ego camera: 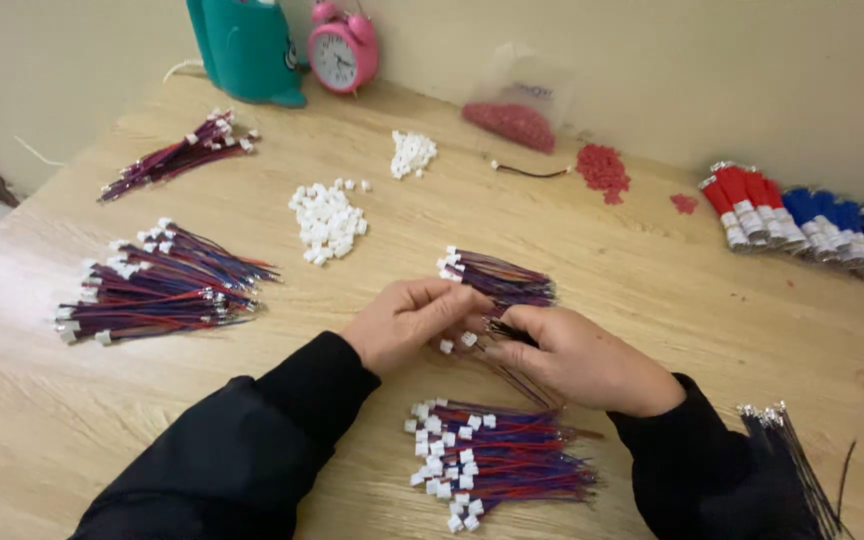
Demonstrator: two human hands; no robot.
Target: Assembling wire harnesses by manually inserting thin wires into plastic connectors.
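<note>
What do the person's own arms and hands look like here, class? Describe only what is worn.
Both arms wear long black sleeves that end at the wrists. The left hand and right hand are bare: no gloves, rings or watch show.

The two hands, the left hand (407,320) and the right hand (577,360), meet in the middle of the wooden table (652,290). Bare wood lies to the right of them, and more at the near left corner. Just near them sits a wire bundle (497,462), and another small bundle (502,278) lies just behind the fingers. On the left a big pile of wires (157,285) blocks the way. Far behind, white plugs (327,220) are in a heap, with open wood between them and the hands.
</note>
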